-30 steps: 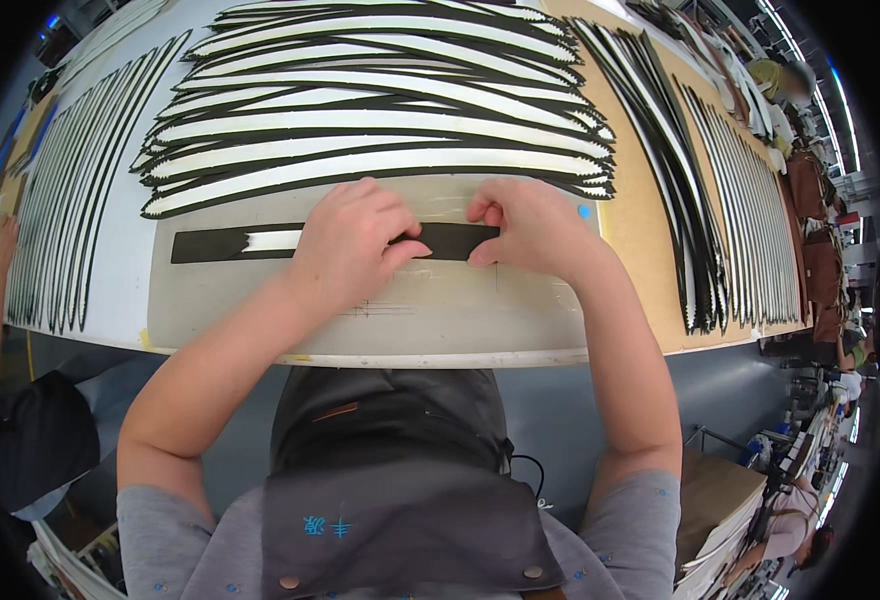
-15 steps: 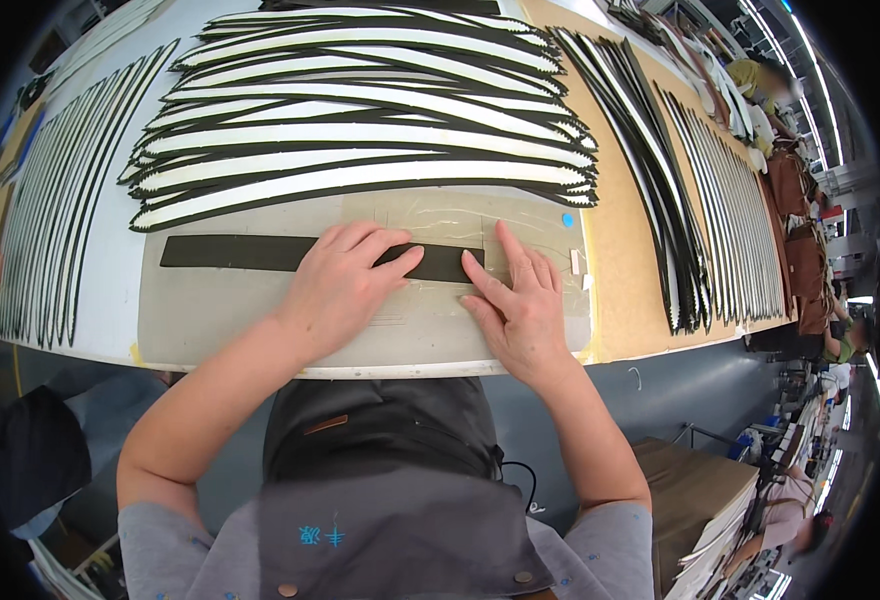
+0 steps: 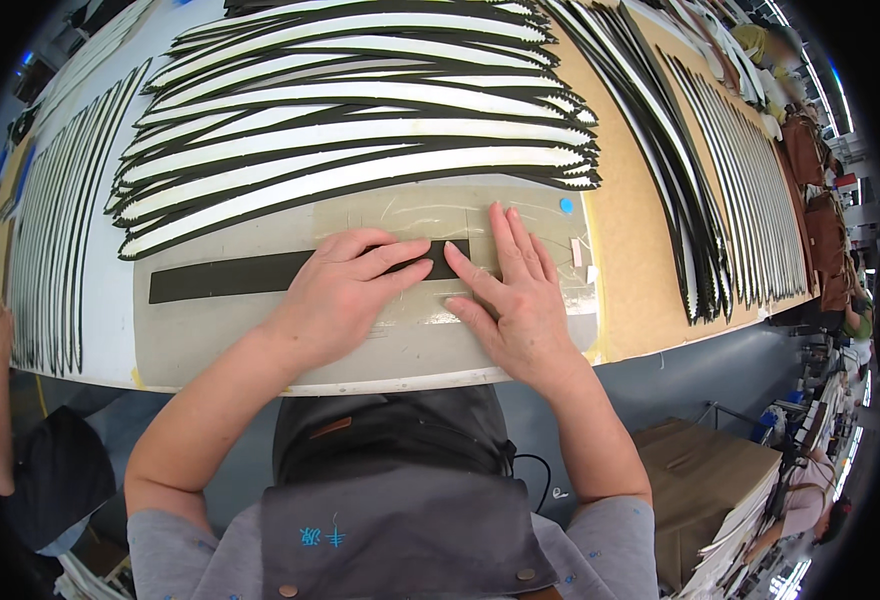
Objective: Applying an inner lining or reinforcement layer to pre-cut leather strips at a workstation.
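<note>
Faces a broad white worktable, with grey floor below and a crowded workroom curving away at the far right. Has a grey mat at the near edge and, just beyond, a heap of long white strips with black edges, lying crosswise and overlapping. Shows one plain black strip flat on the mat, running left to right beneath both hands, its left end close to the heap. Lays the left hand palm down across the right half of this strip, fingers loosely extended. Rests the right hand by the strip's right end, open, fingers fanned, forefinger tip on the black surface, thumb over the mat (with a small blue disc near the fingers, by the mat's corner). Spreads, on the left, a row of thin strips; on the right, over a tan board, a dark bundle and another row. Includes, at far left, a co-worker's arm.
</note>
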A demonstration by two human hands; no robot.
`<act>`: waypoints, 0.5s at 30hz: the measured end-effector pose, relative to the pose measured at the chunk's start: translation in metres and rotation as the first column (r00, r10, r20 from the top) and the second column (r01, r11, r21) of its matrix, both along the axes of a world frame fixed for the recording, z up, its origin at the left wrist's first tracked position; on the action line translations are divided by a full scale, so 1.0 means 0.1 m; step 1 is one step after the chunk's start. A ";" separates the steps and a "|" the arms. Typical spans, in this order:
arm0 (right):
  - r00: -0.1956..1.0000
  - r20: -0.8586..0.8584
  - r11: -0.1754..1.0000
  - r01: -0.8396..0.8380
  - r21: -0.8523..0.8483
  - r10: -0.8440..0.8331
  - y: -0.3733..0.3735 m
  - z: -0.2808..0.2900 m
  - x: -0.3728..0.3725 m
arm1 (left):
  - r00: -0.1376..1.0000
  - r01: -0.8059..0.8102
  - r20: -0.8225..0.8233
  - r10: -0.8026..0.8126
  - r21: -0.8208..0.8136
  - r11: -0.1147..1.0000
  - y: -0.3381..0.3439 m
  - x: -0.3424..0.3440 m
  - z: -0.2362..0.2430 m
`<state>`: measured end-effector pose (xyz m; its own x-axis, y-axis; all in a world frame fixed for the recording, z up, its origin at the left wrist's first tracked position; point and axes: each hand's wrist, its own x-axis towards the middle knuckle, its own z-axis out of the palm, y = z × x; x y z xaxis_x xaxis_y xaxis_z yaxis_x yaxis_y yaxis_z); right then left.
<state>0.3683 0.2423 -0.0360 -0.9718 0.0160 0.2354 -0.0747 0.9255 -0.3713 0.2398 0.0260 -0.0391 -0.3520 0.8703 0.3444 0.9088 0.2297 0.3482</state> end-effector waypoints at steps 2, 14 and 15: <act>1.000 -0.002 1.000 0.002 0.002 -0.002 -0.02 0.01 0.00 | 1.000 -0.006 0.012 0.006 -0.021 1.000 0.02 0.01 0.00; 0.989 -0.104 0.994 -0.102 0.041 0.106 0.18 0.02 0.01 | 0.997 -0.040 0.062 0.038 0.023 0.999 0.02 0.00 -0.04; 0.987 -0.103 0.992 -0.123 0.038 0.127 0.19 0.02 0.00 | 0.996 -0.034 0.079 0.033 0.017 0.999 0.02 0.00 -0.05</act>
